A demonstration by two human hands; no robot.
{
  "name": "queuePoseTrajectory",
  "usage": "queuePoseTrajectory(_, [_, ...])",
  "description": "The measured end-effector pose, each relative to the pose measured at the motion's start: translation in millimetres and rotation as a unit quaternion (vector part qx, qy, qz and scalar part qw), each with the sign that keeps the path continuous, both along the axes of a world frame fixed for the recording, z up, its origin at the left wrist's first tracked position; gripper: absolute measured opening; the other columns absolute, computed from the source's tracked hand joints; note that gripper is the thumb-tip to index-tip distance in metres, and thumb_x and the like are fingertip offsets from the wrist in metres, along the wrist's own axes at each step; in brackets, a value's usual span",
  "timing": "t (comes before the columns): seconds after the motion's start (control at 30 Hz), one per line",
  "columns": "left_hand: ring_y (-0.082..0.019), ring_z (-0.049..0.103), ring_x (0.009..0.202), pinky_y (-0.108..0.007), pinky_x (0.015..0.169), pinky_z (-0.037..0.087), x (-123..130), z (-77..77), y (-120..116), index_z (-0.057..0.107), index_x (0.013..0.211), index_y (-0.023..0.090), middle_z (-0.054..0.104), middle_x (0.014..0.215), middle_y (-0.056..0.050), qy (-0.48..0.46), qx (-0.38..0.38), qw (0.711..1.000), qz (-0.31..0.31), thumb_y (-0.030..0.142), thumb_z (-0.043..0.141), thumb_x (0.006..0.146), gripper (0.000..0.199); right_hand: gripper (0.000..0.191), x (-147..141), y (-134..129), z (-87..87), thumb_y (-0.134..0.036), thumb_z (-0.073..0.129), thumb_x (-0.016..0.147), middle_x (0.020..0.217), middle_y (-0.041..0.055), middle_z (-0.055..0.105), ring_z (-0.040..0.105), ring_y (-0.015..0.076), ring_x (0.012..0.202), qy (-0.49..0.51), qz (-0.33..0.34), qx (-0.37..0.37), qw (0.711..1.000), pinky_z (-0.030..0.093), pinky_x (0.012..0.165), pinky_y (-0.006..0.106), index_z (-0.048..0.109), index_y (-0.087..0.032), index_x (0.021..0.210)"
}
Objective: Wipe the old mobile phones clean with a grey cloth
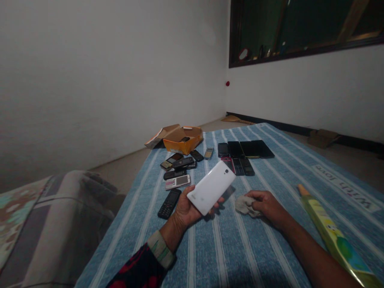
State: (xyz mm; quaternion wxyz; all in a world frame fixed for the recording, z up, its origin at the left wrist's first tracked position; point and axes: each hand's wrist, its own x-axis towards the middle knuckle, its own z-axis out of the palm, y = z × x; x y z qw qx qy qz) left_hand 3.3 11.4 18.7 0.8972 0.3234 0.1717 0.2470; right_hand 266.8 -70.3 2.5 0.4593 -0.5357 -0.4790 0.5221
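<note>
In my left hand [187, 210] lies a white smartphone [211, 188], its back with the camera facing up and its body tilted. The thumb rests at one edge and fingertips show beyond the far edge. My right hand [265, 204] pinches a crumpled pale cloth [246, 206], apart from the phone and low over the striped cover. Left of my left hand lies a black keypad phone [169, 204]. A white and pink phone [178, 182] is just beyond it, with several older phones [183, 162] in a loose pile behind.
An open orange cardboard box [183, 143] with a phone inside stands at the back. Dark smartphones [249, 149] lie in a row, with keypad phones [238, 167] before them. A yellow-green bottle [333, 232] lies at right on the blue striped cover [207, 256]. Wrapped bedding [72, 212] is at left.
</note>
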Motion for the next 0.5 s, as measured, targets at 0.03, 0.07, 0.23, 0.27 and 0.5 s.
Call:
queuePoseTrajectory(0.03, [-0.030,0.065,0.085,-0.032,0.068,0.041,-0.1,-0.1,0.3,0.023,0.148,0.009,0.067,0.110,-0.023,-0.002,0.000,1.000,0.002,0.059,0.062,0.071,0.100,0.034,-0.1,-0.1,0.6,-0.019,0.053,0.056,0.067,0.0016,0.069,0.055,0.0121,0.054,0.003,0.000,-0.003,1.000,0.039,0.052,0.023,0.075,-0.014,0.081])
queuePoseTrajectory(0.07, [-0.029,0.065,0.085,-0.032,0.068,0.041,0.1,0.0,0.5,0.024,0.148,0.009,0.066,0.110,-0.023,-0.001,0.002,1.000,0.003,0.059,0.062,0.071,0.099,0.034,-0.1,-0.2,1.3,-0.019,0.053,0.056,0.067,0.0014,0.069,0.054,0.0119,0.054,0.005,-0.001,-0.005,1.000,0.039,0.051,0.023,0.075,-0.014,0.081])
queuePoseTrajectory(0.23, [-0.027,0.064,0.084,-0.034,0.068,0.044,4.3,6.1,-1.1,0.043,0.137,0.009,0.067,0.106,-0.019,0.095,0.120,0.987,0.057,0.053,0.066,0.069,0.084,0.032,-0.7,-0.8,4.3,-0.018,0.054,0.054,0.066,0.0010,0.069,0.055,0.0123,0.055,0.002,-0.004,-0.007,1.000,0.039,0.052,0.023,0.075,-0.014,0.078])
queuePoseTrajectory(0.27, [-0.027,0.063,0.085,-0.035,0.070,0.045,5.6,7.7,-2.6,0.048,0.133,0.011,0.067,0.104,-0.017,0.147,0.180,0.969,0.083,0.049,0.070,0.067,0.079,0.032,-0.8,-0.8,4.6,-0.018,0.053,0.054,0.066,0.0010,0.068,0.055,0.0125,0.056,0.000,-0.005,-0.005,1.000,0.039,0.052,0.023,0.075,-0.014,0.077])
queuePoseTrajectory(0.5, [-0.033,0.055,0.100,-0.047,0.093,0.041,13.3,5.5,-26.1,0.055,0.130,0.020,0.063,0.108,-0.011,0.408,0.610,0.668,0.126,0.028,0.075,0.059,0.074,0.031,0.0,-1.3,2.5,-0.019,0.053,0.054,0.066,0.0010,0.069,0.055,0.0122,0.055,0.007,-0.005,0.001,1.000,0.039,0.053,0.023,0.075,-0.014,0.077])
